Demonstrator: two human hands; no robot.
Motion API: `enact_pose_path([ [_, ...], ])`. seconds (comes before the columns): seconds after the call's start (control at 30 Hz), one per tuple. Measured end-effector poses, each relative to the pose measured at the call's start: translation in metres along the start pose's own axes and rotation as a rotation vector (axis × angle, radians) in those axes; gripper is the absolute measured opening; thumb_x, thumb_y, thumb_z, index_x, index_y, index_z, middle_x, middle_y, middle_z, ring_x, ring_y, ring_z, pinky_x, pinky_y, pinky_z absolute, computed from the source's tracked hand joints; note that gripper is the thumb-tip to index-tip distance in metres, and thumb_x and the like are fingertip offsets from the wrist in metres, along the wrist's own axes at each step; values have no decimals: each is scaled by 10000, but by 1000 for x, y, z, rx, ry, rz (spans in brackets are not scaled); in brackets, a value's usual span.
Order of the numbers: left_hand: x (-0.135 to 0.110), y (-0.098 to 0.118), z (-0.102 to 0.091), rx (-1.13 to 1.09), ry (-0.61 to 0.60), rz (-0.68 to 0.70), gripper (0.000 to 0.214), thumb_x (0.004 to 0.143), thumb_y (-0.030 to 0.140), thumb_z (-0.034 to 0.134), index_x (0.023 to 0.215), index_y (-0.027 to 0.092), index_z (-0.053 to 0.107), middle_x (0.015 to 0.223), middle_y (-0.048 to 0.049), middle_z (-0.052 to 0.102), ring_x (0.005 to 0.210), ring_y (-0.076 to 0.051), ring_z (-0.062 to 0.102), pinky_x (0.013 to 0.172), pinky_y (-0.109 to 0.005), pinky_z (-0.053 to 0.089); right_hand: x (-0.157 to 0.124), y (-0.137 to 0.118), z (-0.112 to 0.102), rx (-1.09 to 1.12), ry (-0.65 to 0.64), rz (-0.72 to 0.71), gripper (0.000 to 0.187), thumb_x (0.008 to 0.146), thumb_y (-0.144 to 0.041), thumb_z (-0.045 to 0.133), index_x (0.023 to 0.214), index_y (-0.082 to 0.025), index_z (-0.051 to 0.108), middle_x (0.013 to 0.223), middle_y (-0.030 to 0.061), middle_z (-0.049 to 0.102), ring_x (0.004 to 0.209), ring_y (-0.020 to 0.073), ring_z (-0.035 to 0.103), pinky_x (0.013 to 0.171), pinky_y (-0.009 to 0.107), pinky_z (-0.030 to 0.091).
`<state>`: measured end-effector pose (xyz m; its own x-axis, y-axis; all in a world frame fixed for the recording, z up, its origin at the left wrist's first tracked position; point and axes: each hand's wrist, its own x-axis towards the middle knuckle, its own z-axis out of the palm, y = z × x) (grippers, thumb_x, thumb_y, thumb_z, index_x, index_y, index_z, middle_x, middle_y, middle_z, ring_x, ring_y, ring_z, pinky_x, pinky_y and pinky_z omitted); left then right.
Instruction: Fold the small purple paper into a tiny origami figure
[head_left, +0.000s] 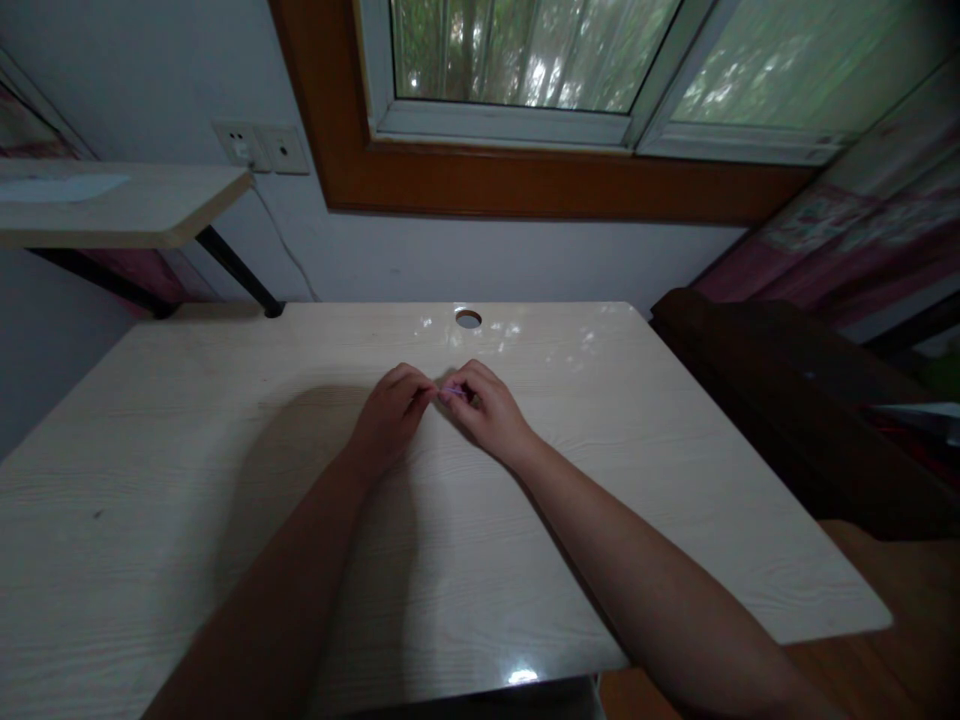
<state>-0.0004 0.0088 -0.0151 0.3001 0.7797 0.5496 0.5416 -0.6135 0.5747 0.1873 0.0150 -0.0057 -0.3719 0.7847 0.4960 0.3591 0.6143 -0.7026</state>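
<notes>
Both hands meet over the far middle part of the pale wood-grain desk (600, 480). My right hand (481, 402) is closed in a pinch on a small, thin purple-pink item (453, 390), mostly covered by the fingers; its kind cannot be made out. Thumb and fingertips of my left hand (396, 408) are pressed together right at the left end of that item. Whether the left fingertips grip the same piece is too small to tell. The fingertips of the two hands almost touch.
A round cable hole (469, 319) lies just beyond the hands. At left, a raised shelf (150, 205) stands on black legs. Behind are a wall socket (262, 148) with a white cord and a window (517, 60). Dark wooden furniture (787, 400) stands beyond the desk's right edge.
</notes>
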Motion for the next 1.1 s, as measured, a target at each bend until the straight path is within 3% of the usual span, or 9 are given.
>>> enact_pose_path([
  [0.27, 1, 1, -1, 51, 13, 32, 147, 943, 247, 512, 837, 196, 600, 853, -48, 615, 849, -200, 548, 821, -366, 441, 0, -1, 0, 46, -43, 23, 66, 909, -254, 588, 887, -210, 633, 831, 16, 538, 770, 148, 524, 675, 269, 414],
  [0.57, 2, -5, -1, -16, 36, -35, 159, 927, 320, 567, 859, 194, 634, 875, -43, 618, 858, -182, 572, 793, -326, 471, 1, 3, 1, 65, 44, 60, 71, 910, -260, 598, 885, -207, 639, 825, 16, 554, 783, 150, 531, 680, 271, 405],
  [1.1, 1, -3, 3, -12, 9, -78, 106, 937, 220, 521, 846, 191, 566, 876, -31, 567, 845, -176, 544, 782, -317, 452, 2, 0, 1, 83, 79, 90, 65, 895, -248, 606, 855, -205, 632, 810, 10, 531, 764, 149, 517, 679, 277, 401],
])
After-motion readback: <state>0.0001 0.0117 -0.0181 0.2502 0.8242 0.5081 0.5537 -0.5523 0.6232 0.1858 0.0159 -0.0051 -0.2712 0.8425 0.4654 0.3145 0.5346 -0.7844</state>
